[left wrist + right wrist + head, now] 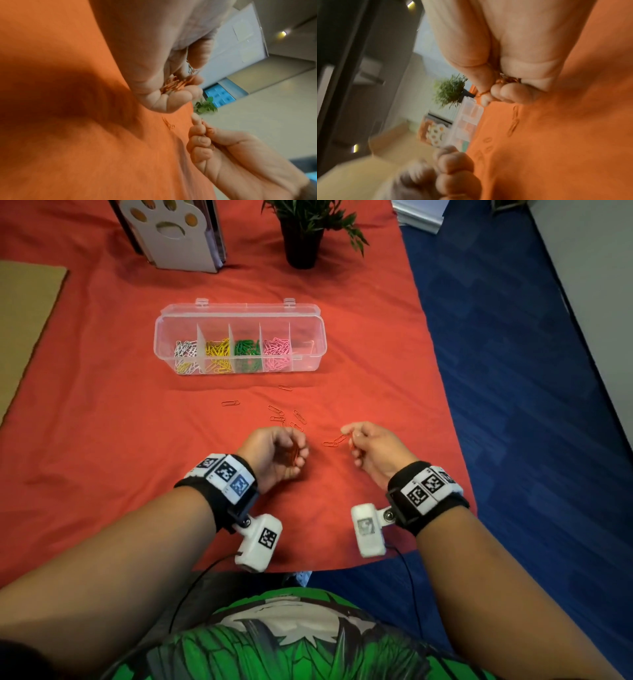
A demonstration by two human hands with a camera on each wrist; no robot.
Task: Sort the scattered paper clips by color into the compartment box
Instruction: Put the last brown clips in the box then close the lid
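Observation:
A clear compartment box [310, 318] stands open on the orange cloth, holding white, yellow, green and pink clips in separate sections; its right section looks nearly empty. Several orange paper clips [284, 415] lie scattered in front of it, hard to see against the cloth. My left hand [279, 455] curls around a bunch of orange clips [176, 84]. My right hand [366, 445] pinches orange clips [508, 80] between thumb and fingers, just above two linked clips [334, 441] on the cloth.
A potted plant [303, 232] and a paw-print file holder [174, 234] stand at the back of the table. A cardboard sheet [24, 320] lies at the left. The table edge drops to blue carpet [513, 371] on the right.

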